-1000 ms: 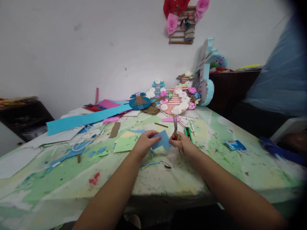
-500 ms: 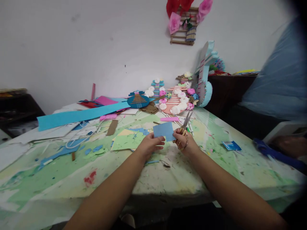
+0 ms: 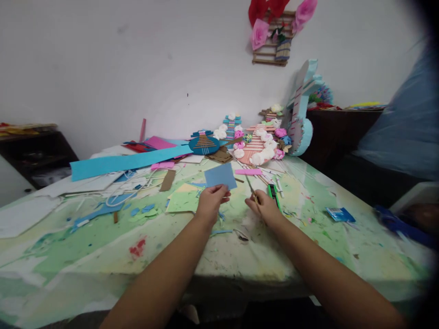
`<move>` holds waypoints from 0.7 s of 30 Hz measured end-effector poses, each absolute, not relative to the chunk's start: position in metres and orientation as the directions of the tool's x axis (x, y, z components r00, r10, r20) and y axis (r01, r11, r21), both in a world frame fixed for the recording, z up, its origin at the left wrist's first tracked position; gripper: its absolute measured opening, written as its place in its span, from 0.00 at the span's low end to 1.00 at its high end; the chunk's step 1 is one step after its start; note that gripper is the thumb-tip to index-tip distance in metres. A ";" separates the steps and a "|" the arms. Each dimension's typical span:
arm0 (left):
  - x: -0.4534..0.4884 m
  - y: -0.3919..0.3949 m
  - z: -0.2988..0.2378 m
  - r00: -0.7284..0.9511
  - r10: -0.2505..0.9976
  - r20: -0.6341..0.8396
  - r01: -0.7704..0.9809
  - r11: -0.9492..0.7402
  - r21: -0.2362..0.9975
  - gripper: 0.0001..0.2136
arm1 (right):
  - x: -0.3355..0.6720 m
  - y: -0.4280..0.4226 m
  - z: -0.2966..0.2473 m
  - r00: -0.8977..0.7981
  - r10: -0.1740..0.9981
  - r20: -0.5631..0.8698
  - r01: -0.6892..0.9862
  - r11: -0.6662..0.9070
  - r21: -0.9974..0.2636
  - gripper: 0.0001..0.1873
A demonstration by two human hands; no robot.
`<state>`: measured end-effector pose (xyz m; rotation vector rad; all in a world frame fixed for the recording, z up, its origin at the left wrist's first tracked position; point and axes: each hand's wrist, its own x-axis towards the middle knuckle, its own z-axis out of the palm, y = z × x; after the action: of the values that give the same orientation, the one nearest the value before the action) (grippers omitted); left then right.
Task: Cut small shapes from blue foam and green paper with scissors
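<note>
Tbl [image 3: 240, 267] paint-stained, scraps all over. L hand [image 3: 211, 204] pinches 1 blue sheet [image 3: 219, 175] by lower edge, above tbl. R hand [image 3: 265, 208] grips 1 pr scissors [image 3: 255, 196], apart from sheet. 1 green/blk tool [image 3: 273, 194] + 1 pink strip [image 3: 248, 172] just past R hand. 1 blue packet [image 3: 339, 214] far R, can't see inside. Dark shelf [image 3: 65, 160] at L w/ pale stuff [image 3: 51, 177] in it, blurry.

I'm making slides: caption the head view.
Left hand holds a blue sheet, right hand scissors, above a scrap-strewn table.
</note>
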<state>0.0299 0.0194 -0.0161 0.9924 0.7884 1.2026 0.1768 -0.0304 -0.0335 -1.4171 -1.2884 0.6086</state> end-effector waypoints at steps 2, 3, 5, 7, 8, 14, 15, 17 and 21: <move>0.025 0.021 -0.012 0.114 0.993 0.023 -0.481 0.035 0.876 0.13 | 0.173 -0.034 -0.034 0.213 0.926 0.313 0.630 0.115 -0.768 0.15; 0.024 0.022 -0.010 0.092 0.996 0.022 -0.522 0.030 0.852 0.14 | 0.171 -0.035 -0.034 0.171 0.932 0.319 0.728 0.099 -0.678 0.15; 0.024 0.021 -0.009 0.085 0.996 0.020 -0.569 0.032 0.822 0.14 | 0.166 -0.037 -0.036 0.100 0.943 0.318 0.819 0.103 -0.565 0.16; 0.026 0.017 -0.009 0.110 0.993 0.032 -0.569 0.037 0.821 0.13 | 0.163 -0.037 -0.037 0.055 0.945 0.321 0.835 0.133 -0.534 0.17; 0.028 0.015 -0.010 0.131 0.991 0.042 -0.552 0.037 0.833 0.12 | 0.162 -0.036 -0.037 0.037 0.946 0.321 0.832 0.148 -0.534 0.17; 0.036 0.006 -0.016 0.187 0.981 0.058 -0.418 0.026 0.908 0.12 | 0.160 -0.039 -0.033 -0.044 0.953 0.300 0.744 0.231 -0.626 0.19; 0.037 0.006 -0.016 0.186 0.981 0.057 -0.429 0.029 0.903 0.12 | 0.160 -0.040 -0.033 -0.052 0.955 0.291 0.736 0.234 -0.636 0.19; 0.037 0.006 -0.016 0.170 0.984 0.060 -0.475 0.028 0.879 0.12 | 0.160 -0.041 -0.033 -0.065 0.961 0.270 0.728 0.231 -0.646 0.19; 0.036 0.005 -0.015 0.151 0.986 0.066 -0.512 0.021 0.859 0.12 | 0.161 -0.040 -0.034 -0.078 0.965 0.250 0.722 0.228 -0.653 0.18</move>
<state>0.0355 0.0051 -0.0146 0.8958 0.6840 1.3143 0.1608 -0.0404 -0.0344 -1.5526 -1.8596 0.4813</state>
